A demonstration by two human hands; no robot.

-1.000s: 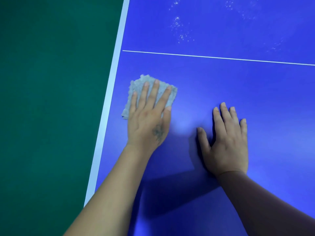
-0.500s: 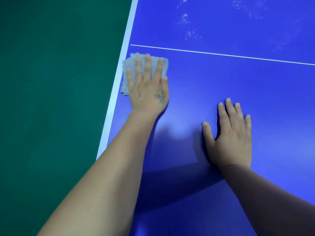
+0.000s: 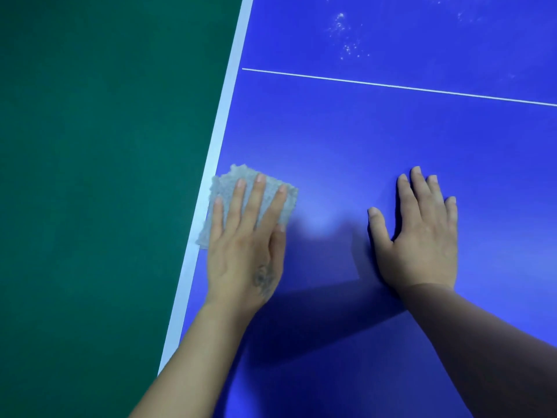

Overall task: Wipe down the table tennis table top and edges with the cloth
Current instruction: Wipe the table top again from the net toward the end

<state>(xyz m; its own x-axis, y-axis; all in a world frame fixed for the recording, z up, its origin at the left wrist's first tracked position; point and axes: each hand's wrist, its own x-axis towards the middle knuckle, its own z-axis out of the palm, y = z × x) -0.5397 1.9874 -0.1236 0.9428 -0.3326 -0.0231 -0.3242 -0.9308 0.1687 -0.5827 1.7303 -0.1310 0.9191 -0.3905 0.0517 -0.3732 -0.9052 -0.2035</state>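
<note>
The blue table tennis table top (image 3: 376,140) fills the right of the view, with a white stripe (image 3: 217,140) along its left edge. A grey folded cloth (image 3: 226,188) lies at that edge, partly over the stripe. My left hand (image 3: 247,242) presses flat on the cloth, fingers spread, covering its near half. My right hand (image 3: 422,233) rests flat on the bare blue surface to the right, holding nothing.
A thin white line (image 3: 391,86) crosses the table beyond the hands. White specks (image 3: 346,37) dot the surface past that line. Green floor (image 3: 90,176) lies left of the table edge.
My left hand slid the cloth away toward the white line along the left edge, then pulled it back toward me. The right hand stayed planted.
</note>
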